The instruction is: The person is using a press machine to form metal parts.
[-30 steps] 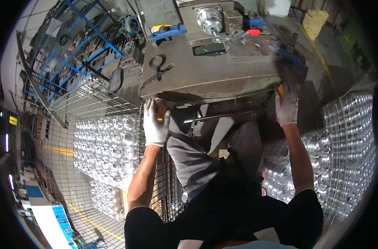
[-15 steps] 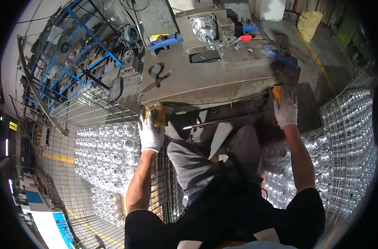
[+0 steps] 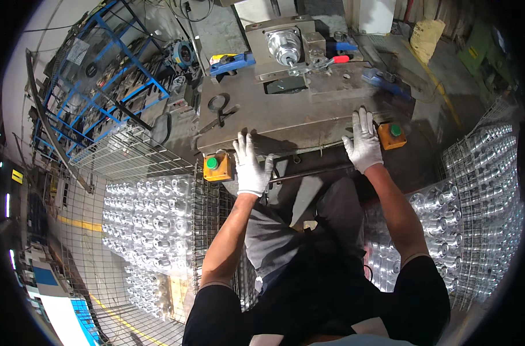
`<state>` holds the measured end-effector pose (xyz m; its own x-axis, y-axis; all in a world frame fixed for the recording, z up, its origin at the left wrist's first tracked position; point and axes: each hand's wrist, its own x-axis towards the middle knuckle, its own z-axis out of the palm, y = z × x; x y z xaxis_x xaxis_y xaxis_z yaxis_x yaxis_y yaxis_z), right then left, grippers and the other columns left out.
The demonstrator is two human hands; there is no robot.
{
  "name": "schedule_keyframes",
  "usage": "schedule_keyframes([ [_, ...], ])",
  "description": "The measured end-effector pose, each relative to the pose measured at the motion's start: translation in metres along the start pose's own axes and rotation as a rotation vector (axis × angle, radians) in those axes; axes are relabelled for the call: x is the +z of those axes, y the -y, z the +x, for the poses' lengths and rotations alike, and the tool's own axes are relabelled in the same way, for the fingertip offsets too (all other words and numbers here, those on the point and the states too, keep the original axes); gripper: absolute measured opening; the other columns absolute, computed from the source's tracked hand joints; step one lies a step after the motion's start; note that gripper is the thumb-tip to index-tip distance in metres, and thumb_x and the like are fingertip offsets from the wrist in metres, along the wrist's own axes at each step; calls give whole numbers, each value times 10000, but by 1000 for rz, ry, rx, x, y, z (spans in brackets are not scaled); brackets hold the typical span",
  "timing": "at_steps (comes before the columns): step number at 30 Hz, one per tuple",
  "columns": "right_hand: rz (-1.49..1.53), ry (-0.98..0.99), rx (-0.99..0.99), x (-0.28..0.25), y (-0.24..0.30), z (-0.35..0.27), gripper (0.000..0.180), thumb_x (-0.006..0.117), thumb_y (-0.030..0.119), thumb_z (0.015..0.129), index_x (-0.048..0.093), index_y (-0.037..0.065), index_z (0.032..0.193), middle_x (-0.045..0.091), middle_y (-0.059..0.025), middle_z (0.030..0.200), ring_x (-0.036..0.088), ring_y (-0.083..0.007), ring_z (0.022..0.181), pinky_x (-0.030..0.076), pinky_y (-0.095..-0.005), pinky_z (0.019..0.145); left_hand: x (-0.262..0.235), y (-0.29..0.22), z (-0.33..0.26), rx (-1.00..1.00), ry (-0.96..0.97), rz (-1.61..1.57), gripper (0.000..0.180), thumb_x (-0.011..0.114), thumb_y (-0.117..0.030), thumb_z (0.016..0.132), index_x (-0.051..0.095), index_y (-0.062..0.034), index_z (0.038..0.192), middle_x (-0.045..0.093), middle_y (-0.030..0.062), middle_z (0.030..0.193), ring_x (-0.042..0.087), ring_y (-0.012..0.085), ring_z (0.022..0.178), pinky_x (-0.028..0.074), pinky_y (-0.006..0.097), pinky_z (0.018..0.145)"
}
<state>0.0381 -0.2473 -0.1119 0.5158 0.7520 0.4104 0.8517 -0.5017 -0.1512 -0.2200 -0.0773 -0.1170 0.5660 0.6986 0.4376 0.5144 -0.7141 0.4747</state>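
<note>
2 gloved hands, both mine, rest at the front edge of the steel press table [image 3: 308, 115]. My left hand [image 3: 252, 164] lies flat with fingers spread and loose, gripping nothing; it sits just right of the left orange button box [image 3: 217, 167], whose green button is uncovered. My right hand [image 3: 363, 141] is likewise flat and open, holding nothing, palm on the table lip, touching or just beside the right orange button box [image 3: 392, 135]; I cannot tell which. The 2 boxes stand well apart at opposite ends of the table front, which I judge is meant to occupy 1 hand each, away from the tooling. The round shiny workpiece [image 3: 284, 46] sits in the die block at the far side of the table, clear of both hands. Wire baskets of shiny metal parts [image 3: 147, 213] stand at my left and right, within reach from the seat. Both forearms extend forward, elbows bent, wrists straight, knees under the table.
</note>
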Motion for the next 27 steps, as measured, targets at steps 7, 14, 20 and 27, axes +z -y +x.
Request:
schedule_keyframes([
  [7, 71, -37, -56, -1, -6, -2, 711, 594, 285, 824, 274, -8, 1387, 197, -200, 1471, 207, -389, 1348, 251, -450, 1075, 7, 1, -2, 12, -33, -28, 820, 686, -193, 768, 205, -67, 1421, 146, 232, 1478, 169, 514, 1314, 217, 534, 1076],
  [14, 56, -4, 14, -8, 4, 1, 694, 593, 300, 824, 300, -9, 1372, 233, -199, 1455, 228, -386, 1337, 293, -440, 1057, 9, 1, -2, 18, -55, -57, 807, 681, -188, 773, 213, -75, 1421, 138, 239, 1478, 163, 512, 1317, 203, 527, 1084],
  [20, 180, -268, -120, -20, 7, 59, 562, 501, 295, 890, 342, -9, 1335, 324, -225, 1391, 297, -408, 1288, 303, -451, 1050, 9, 1, -2, 15, -56, -68, 795, 672, -186, 784, 211, -76, 1423, 128, 246, 1479, 164, 499, 1323, 189, 517, 1092],
  [27, 341, -190, -1, -26, -6, 184, 392, 424, 350, 931, 526, 23, 1121, 567, -248, 1077, 528, -401, 1022, 425, -456, 879, 5, 3, -1, 16, -27, -56, 799, 663, -192, 788, 197, -44, 1419, 131, 255, 1474, 181, 443, 1341, 154, 509, 1106],
])
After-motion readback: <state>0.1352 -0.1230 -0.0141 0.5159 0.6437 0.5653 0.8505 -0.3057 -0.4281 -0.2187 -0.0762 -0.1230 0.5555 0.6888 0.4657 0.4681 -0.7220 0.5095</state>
